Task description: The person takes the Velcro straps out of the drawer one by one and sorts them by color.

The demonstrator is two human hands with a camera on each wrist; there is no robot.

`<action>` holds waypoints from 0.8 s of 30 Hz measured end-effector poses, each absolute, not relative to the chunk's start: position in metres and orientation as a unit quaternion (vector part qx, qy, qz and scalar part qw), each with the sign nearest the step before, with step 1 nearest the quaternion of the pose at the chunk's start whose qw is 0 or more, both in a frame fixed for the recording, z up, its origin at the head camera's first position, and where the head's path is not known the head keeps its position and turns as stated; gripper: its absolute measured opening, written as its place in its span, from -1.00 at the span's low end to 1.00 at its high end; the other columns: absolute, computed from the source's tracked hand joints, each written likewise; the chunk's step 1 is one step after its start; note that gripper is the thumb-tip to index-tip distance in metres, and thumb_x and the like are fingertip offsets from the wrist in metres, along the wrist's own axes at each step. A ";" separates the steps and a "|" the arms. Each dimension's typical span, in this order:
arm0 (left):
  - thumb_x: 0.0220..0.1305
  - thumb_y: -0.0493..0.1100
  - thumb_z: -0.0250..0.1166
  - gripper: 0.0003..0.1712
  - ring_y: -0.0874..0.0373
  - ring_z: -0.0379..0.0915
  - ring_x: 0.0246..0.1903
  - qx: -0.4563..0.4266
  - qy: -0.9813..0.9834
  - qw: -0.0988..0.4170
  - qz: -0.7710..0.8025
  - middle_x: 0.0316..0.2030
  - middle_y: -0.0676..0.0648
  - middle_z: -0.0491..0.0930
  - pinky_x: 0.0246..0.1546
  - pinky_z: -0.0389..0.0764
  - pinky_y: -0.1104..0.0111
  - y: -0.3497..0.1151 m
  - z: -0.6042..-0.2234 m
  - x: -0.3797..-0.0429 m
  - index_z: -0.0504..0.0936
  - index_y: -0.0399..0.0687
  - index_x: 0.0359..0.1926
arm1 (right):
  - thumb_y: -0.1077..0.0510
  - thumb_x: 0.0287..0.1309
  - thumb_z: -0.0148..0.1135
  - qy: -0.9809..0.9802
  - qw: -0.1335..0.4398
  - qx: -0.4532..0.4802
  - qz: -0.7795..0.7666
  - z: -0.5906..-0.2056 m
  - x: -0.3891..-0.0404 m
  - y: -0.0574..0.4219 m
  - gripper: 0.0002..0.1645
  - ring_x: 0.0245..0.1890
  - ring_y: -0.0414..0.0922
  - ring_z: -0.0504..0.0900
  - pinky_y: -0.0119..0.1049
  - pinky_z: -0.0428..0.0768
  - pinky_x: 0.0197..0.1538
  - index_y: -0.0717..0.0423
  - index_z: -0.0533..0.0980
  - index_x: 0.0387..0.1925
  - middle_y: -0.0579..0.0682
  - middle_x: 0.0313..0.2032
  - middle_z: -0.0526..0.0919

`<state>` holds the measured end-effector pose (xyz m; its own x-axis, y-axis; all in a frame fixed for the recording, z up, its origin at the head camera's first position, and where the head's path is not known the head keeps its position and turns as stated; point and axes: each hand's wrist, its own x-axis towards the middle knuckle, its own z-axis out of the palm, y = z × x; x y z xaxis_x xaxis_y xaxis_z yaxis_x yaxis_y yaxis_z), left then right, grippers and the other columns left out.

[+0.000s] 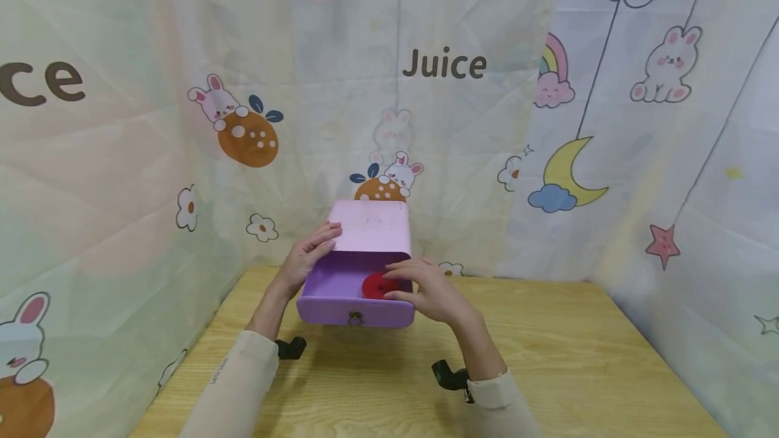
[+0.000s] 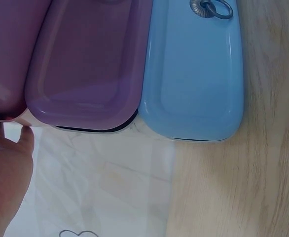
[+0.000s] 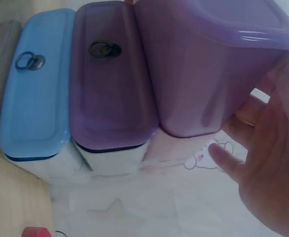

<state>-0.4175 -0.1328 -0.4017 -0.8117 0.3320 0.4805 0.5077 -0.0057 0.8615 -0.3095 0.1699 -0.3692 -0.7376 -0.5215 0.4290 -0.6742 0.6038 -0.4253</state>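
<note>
A small pink cabinet (image 1: 371, 228) stands with its purple top drawer (image 1: 331, 282) pulled out. My left hand (image 1: 302, 259) rests against the cabinet's left side, fingers extended over the top edge. Over the drawer's right wall reaches my right hand (image 1: 435, 289); its thumb and fingers pinch a red disc (image 1: 372, 286) with a dark centre, inside the drawer. In the right wrist view, the other fingers (image 3: 226, 160) lie outside the drawer wall. Below are a second purple drawer (image 3: 112, 98) and a blue drawer (image 3: 38, 89), both pushed in, with ring pulls.
A light wooden table (image 1: 548, 357) carries the cabinet. Printed curtains (image 1: 450, 174) hang behind it and along the sides. A red object (image 3: 36, 231) shows at the bottom edge of the right wrist view. Dark wrist mounts (image 1: 449, 376) hang under the forearms.
</note>
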 end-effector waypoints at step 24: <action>0.56 -0.12 0.19 -0.50 -0.03 -0.16 0.66 -0.295 -0.705 0.062 -0.642 0.55 -0.14 0.30 0.65 -0.19 -0.08 -0.134 -0.401 -0.416 0.51 -0.21 0.41 | -0.05 0.17 0.53 -0.923 0.056 0.327 0.196 -0.349 -0.318 0.155 -0.77 0.09 -0.11 0.56 0.18 0.27 0.40 -0.18 0.70 -0.15 -0.24 -0.17 0.73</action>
